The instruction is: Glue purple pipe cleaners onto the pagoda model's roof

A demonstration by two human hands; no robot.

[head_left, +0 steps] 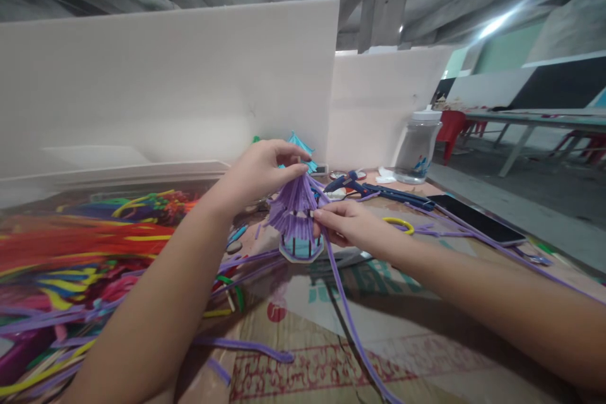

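A small pavilion model with a two-tiered roof of purple pipe cleaners stands upright in the middle, on a pale blue, many-sided base with dark posts. My left hand reaches over it, thumb and fingers closed around the roof's peak. At the roof's right side, my right hand pinches close to the edge between the tiers. A long purple pipe cleaner passes by those fingertips and trails down toward the table's front. What exactly lies between the right fingertips is partly hidden. Behind the left hand shows a turquoise pointed roof.
Bundles of colourful pipe cleaners spread over the left side. A blue glue gun, yellow ring, black phone and clear water bottle lie or stand to the right. White boards wall off the back.
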